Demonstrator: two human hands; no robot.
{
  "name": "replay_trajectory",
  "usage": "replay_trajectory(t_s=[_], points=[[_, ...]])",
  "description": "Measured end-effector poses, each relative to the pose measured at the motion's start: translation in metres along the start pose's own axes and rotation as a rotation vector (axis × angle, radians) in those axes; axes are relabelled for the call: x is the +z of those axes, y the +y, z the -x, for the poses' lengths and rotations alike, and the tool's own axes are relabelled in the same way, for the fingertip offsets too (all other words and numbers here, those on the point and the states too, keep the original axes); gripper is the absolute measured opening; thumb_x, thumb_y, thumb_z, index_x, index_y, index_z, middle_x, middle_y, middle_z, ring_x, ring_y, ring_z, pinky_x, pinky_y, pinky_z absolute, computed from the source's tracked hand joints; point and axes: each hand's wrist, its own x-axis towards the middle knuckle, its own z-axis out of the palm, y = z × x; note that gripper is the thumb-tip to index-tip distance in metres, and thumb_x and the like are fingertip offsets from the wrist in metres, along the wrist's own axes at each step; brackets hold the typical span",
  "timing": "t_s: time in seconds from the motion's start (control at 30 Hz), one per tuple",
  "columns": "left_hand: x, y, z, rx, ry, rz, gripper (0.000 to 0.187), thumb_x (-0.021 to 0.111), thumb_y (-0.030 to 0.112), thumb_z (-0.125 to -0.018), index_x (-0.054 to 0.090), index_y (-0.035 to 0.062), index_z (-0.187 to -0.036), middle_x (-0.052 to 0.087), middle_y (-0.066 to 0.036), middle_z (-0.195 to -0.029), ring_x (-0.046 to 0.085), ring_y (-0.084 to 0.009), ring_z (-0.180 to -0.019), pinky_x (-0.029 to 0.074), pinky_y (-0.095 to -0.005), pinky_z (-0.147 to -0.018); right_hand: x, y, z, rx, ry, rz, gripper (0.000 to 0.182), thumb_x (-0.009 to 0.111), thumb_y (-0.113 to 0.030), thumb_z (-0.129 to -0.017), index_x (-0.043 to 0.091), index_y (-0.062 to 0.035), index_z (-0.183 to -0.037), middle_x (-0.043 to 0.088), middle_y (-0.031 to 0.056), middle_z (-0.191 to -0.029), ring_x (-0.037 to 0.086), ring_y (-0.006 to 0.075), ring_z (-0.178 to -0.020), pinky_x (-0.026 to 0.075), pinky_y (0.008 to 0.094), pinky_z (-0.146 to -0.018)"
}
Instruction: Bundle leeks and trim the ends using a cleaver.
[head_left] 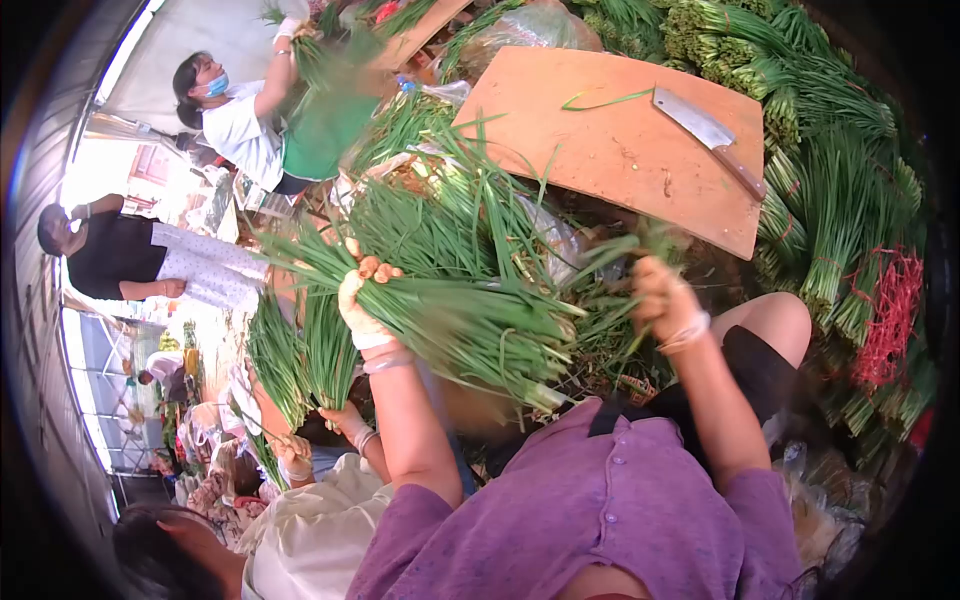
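My left hand [366, 308], in a thin pale glove, is closed around a thick bunch of garlic chives [470, 325]. The bunch lies sideways across my front, leaf tips to the left and pale cut ends to the right. My right hand [668, 305] is raised to the right of those ends, apart from the bunch. Its fingers are curled on a few loose chive leaves [610, 252], somewhat smeared by motion. Under and beyond the bunch is a heap of loose chives [430, 215] with some plastic wrap among them.
A wooden board [590, 125] carries a cleaver [705, 130]. Tied bundles of chives [835, 210] and red ties [888, 320] line the right side. At left, a neighbour's gloved hands [345, 422] hold chives. Two people [245, 125] stand beyond; one holds greens.
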Motion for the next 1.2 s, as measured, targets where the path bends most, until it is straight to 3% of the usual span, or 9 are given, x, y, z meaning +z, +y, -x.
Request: replay_trajectory(t_s=[0.33, 0.47, 0.5, 0.57, 0.63, 0.7, 0.77, 0.97, 1.2], points=[[0.046, -0.037, 0.006, 0.055, 0.307, -0.17, 0.057, 0.061, 0.016, -0.075, 0.045, 0.0081, -0.129, 0.054, -0.002, -0.075, 0.054, -0.0183, -0.071, 0.046, -0.0362, -0.075, 0.078, 0.076, -0.001, -0.832, -0.413, 2.333, 0.063, 0.066, -0.01, -0.07, 0.048, -0.0203, -0.13, 0.05, 0.0175, -0.124, 0.051, 0.0389, -0.109, 0.046, 0.0427, -0.088], [0.038, -0.029, 0.002, 0.01, 0.358, -0.241, 0.069, 0.06, 0.015, -0.071, 0.039, 0.005, -0.135, 0.055, -0.007, -0.067, 0.055, -0.0214, -0.065, 0.047, -0.036, -0.069, 0.066, 0.081, 0.015, -0.818, -0.574, 2.062, 0.017, 0.067, -0.013, -0.063, 0.063, -0.0099, -0.079, 0.056, 0.0136, -0.108, 0.054, 0.0327, -0.097, 0.047, 0.0423, -0.076], [0.019, -0.027, 0.001, 0.027, 0.343, -0.226, 0.016, 0.06, 0.014, -0.072, 0.06, 0.0051, -0.086, 0.059, -0.008, -0.069, 0.058, -0.023, -0.067, 0.049, -0.0371, -0.068, 0.054, 0.083, 0.014, -0.808, -0.58, 1.96, 0.021, 0.067, -0.012, -0.062, 0.063, -0.0082, -0.082, 0.057, 0.0158, -0.106, 0.055, 0.0344, -0.096, 0.048, 0.0418, -0.077], [0.002, -0.027, 0.003, -0.041, 0.431, -0.077, 0.024, 0.06, 0.012, -0.074, 0.061, 0.0062, -0.096, 0.061, -0.01, -0.075, 0.06, -0.026, -0.07, 0.051, -0.0396, -0.07, -0.043, 0.111, -0.022, -0.132, -0.254, 1.205, 0.017, 0.064, -0.011, -0.071, 0.062, -0.0036, -0.086, 0.057, 0.0199, -0.101, 0.056, 0.0363, -0.093, 0.048, 0.0402, -0.08], [0.004, -0.029, 0.005, 0.01, 0.408, -0.047, 0.051, 0.059, 0.009, -0.075, 0.049, 0.0086, -0.124, 0.06, -0.009, -0.079, 0.06, -0.0255, -0.071, 0.051, -0.0399, -0.07, 0.039, 0.093, 0.006, -0.786, -0.542, 1.825, 0.021, 0.057, -0.006, -0.078, 0.059, 0.0008, -0.098, 0.059, 0.0151, -0.1, 0.058, 0.024, -0.091, 0.048, 0.0338, -0.079], [-0.011, -0.042, -0.001, 0.03, 0.417, 0.033, 0.054, 0.059, 0.009, -0.075, 0.047, 0.0079, -0.127, 0.059, -0.009, -0.08, 0.059, -0.026, -0.072, 0.051, -0.0402, -0.07, 0.022, 0.115, -0.014, 0.002, -0.089, 0.473, 0.014, 0.06, -0.017, -0.077, 0.062, -0.0061, -0.086, 0.06, 0.0151, -0.101, 0.058, 0.0284, -0.09, 0.047, 0.0328, -0.077], [-0.01, -0.042, -0.005, 0.017, 0.417, -0.067, 0.054, 0.059, 0.011, -0.074, 0.047, 0.0074, -0.127, 0.059, -0.008, -0.081, 0.06, -0.0237, -0.073, 0.05, -0.0365, -0.072, 0.053, 0.097, -0.005, -0.155, -0.192, 1.142, 0.019, 0.054, -0.02, -0.083, 0.06, -0.003, -0.078, 0.06, 0.0045, -0.076, 0.054, 0.0137, -0.068, 0.044, 0.0271, -0.067], [0.003, 0.011, 0.003, 0.1, 0.478, -0.199, 0.052, 0.057, 0.02, -0.077, 0.048, 0.0089, -0.127, 0.054, -0.001, -0.074, 0.054, -0.0181, -0.07, 0.046, -0.0335, -0.072, 0.109, 0.005, 0.071, -0.208, 0.126, 0.505, 0.028, 0.056, -0.02, -0.08, 0.039, -0.0124, -0.059, 0.039, -0.0011, -0.055, 0.035, 0.0104, -0.046, 0.029, 0.0269, -0.041], [0.029, -0.013, -0.014, 0.013, 0.101, -0.058, 0.058, 0.061, 0.014, -0.075, 0.043, 0.0034, -0.129, 0.052, -0.001, -0.074, 0.055, -0.0199, -0.071, 0.045, -0.0385, -0.078, 0.088, 0.043, -0.011, -0.216, -0.094, 1.439, 0.049, 0.062, -0.036, -0.084, 0.058, 0.0, -0.117, 0.065, 0.0118, -0.097, 0.06, 0.0205, -0.082, 0.047, 0.034, -0.075]])
